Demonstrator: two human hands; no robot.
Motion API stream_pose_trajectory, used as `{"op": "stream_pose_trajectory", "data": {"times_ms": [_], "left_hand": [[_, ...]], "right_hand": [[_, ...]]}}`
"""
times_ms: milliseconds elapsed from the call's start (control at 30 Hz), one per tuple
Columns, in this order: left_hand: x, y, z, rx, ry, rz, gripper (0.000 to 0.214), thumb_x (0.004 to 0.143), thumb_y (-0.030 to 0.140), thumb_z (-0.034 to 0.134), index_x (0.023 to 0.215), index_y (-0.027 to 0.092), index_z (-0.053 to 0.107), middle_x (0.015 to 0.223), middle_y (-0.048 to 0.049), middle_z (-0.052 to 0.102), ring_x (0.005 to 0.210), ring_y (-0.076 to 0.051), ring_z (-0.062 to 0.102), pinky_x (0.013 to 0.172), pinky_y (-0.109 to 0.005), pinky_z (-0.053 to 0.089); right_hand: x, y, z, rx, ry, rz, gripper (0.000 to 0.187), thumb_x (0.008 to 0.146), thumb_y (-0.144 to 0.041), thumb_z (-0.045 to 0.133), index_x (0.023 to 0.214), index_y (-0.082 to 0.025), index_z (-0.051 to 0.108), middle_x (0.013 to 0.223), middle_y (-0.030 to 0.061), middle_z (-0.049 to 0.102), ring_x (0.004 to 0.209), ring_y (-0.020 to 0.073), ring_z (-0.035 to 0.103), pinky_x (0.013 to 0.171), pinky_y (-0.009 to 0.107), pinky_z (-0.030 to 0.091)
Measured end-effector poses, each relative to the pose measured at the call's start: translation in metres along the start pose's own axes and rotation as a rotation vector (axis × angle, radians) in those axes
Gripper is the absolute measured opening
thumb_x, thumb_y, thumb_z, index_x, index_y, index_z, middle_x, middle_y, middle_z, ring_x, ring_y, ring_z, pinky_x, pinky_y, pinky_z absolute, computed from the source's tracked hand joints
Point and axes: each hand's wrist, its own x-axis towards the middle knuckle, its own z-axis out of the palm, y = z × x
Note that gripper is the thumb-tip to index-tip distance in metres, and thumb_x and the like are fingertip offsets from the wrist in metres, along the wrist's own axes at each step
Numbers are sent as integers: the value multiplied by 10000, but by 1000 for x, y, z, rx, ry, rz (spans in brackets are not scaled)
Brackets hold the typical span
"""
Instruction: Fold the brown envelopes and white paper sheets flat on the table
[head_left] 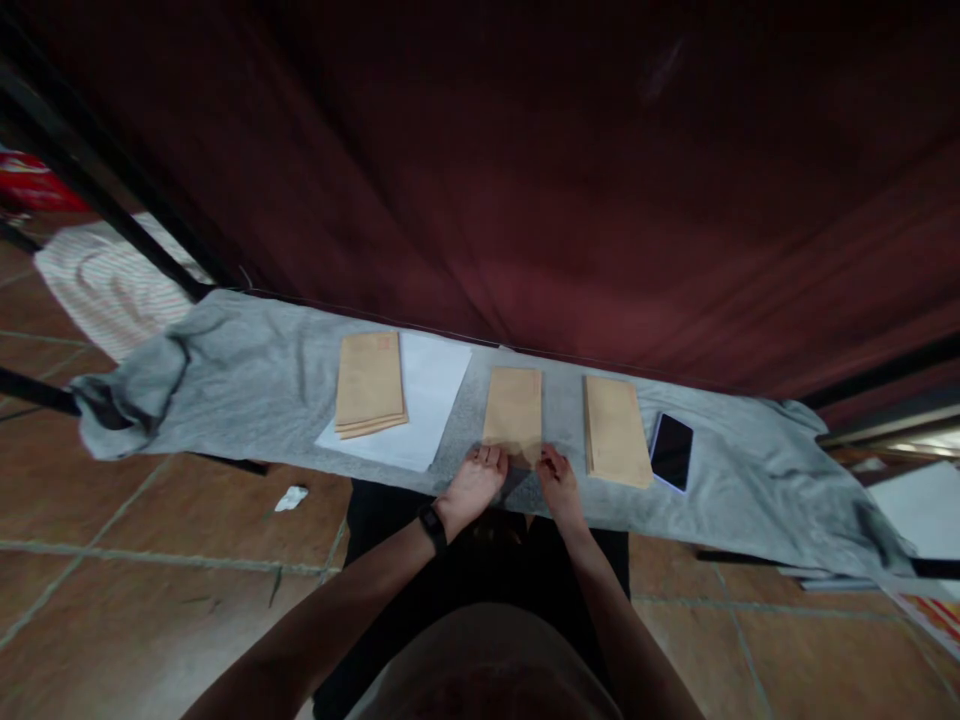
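— Where's the middle envelope (513,405)?
— Flat on the grey cloth (247,380). The left hand (480,478) and right hand (556,480) are curled on its near edge. Pinching or pressing, I cannot tell.
— How does it handle?
— Probably light, thin and easily creased. Take it by the near corners.

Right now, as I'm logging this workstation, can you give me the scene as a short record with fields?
Surface: long grey cloth
Left hand: on the near edge of the middle envelope; grip unclear
Right hand: at the same edge, beside the left
Left of it: envelope stack on white paper
Right of it: more envelopes, then a dark phone
Behind: dark red curtain
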Motion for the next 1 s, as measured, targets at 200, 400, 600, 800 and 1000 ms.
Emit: {"op": "stream_pose_trajectory", "data": {"times_ms": [200,400,600,800,1000], "left_hand": [[2,2,-4,17,39,18,410,929,30,403,1277,122,600,1146,-157,668,1070,-278,616,864,-383,490],[8,12,-9,-4,118,-55,496,935,71,438,1429,75,490,1204,-177,663,1086,-283,623,888,-392,506],[19,12,-23,-132,102,-191,536,956,98,426,1491,66,418,1166,-183,676,1030,-266,667,810,-351,543],[31,5,-36,-1000,380,-572,321,1010,353,444,1086,150,682,862,-95,721,735,-215,707,683,-320,567],[25,27,-18,-2069,474,-932,376,742,501,796,775,160,639,712,-32,718,625,-154,693,657,-281,592]], "right_hand": [[7,-6,0,135,-52,127,425,832,-398,521,1111,-170,747,923,95,720,844,242,665,782,395,569],[4,-28,-3,326,-23,132,420,870,-416,535,1169,-188,723,1063,114,747,930,249,699,795,413,606],[2,-61,-2,594,-96,188,413,847,-453,631,1167,-206,715,1135,100,739,983,245,711,881,440,611],[5,-47,2,445,-66,169,499,859,-567,596,1175,-200,719,1123,120,745,941,251,713,802,429,629],[-1,-44,9,474,-233,256,487,851,-581,600,1117,-191,721,962,88,764,751,222,713,680,369,626]]}}
